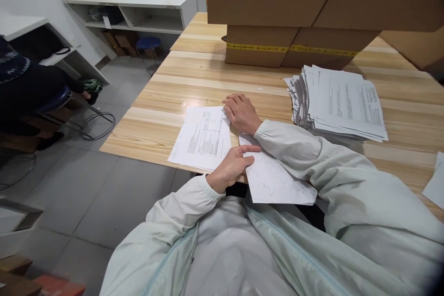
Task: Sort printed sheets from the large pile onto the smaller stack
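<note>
A printed sheet (203,138) with a table on it lies flat at the near left corner of the wooden table (194,81). My right hand (242,113) presses flat on this sheet's right edge, fingers together. My left hand (231,165) pinches the left edge of a second white sheet (277,180), which hangs over the table's front edge toward my lap. Both arms are in pale green sleeves.
A thick stack of printed papers (342,104) sits to the right. Cardboard boxes (294,14) with yellow tape stand at the back of the table. Another paper's corner (435,185) shows far right. A seated person's dark sleeve (21,83), blue stools and white shelves lie left.
</note>
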